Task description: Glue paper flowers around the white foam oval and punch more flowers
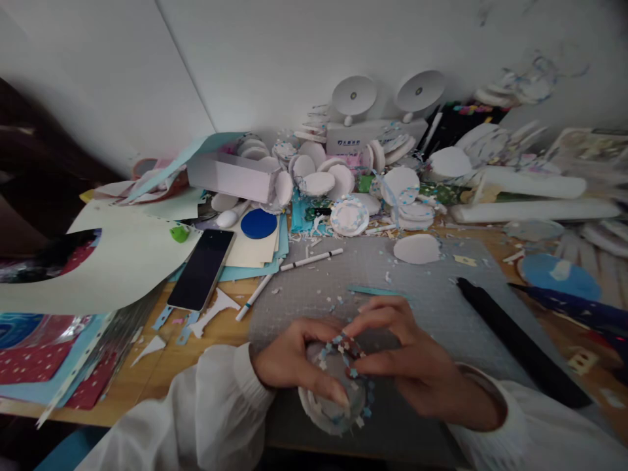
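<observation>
In my left hand (pixel 301 363) is a round white disc (pixel 326 418), gripped with the thumb lying across its face. A string of small blue and white stars (pixel 369 396) runs around the disc's edge. My right hand (pixel 409 356) pinches part of that star string between thumb and fingers, over the disc's upper right. Both hands are low over a grey cutting mat (pixel 314 288). Beyond them on the mat lie a thin teal strip (pixel 375 290), a white pen (pixel 311 260) and another white disc (pixel 417 249).
Many white discs (pixel 316 183), some trimmed with stars, are heaped at the back. A phone (pixel 202 269) and paper sheets (pixel 108 261) are at left. A long black object (pixel 520 343) lies on the right. White paper scraps (pixel 213 313) are scattered on the wooden table (pixel 167 366).
</observation>
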`<state>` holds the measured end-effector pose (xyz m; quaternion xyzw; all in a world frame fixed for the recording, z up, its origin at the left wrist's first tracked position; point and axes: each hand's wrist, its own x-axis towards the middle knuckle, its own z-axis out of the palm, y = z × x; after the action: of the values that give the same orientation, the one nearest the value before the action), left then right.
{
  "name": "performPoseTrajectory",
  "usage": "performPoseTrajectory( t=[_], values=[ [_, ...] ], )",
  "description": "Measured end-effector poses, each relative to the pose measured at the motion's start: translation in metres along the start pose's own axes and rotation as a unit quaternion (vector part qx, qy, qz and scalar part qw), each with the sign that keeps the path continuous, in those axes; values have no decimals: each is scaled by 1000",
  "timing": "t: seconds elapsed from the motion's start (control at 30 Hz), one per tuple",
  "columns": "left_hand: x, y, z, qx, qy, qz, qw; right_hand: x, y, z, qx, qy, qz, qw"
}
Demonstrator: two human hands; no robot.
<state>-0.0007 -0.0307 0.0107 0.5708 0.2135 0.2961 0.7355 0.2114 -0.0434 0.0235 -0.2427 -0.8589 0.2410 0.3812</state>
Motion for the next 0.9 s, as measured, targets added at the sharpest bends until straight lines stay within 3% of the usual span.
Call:
performPoseTrajectory(
  t=[0.13,0.27,0.4,0.57,0.7,0.9],
  values=[
    [1,2,0,-57,19,-65,996,1,0,0,20,-2,27,999],
    [3,5,0,-6,77,-81,994,0,1,0,8,3,50,999],
    [3,4,0,89,147,-45,984,1,3,4,-32,30,55,998],
    [3,2,1,234,205,29,950,-1,8,12,-82,51,37,995],
    [4,2,0,283,197,63,936,-1,7,12,-106,27,17,994],
    [3,2,-13,324,94,97,936,0,3,9,-106,13,16,994]
  ],
)
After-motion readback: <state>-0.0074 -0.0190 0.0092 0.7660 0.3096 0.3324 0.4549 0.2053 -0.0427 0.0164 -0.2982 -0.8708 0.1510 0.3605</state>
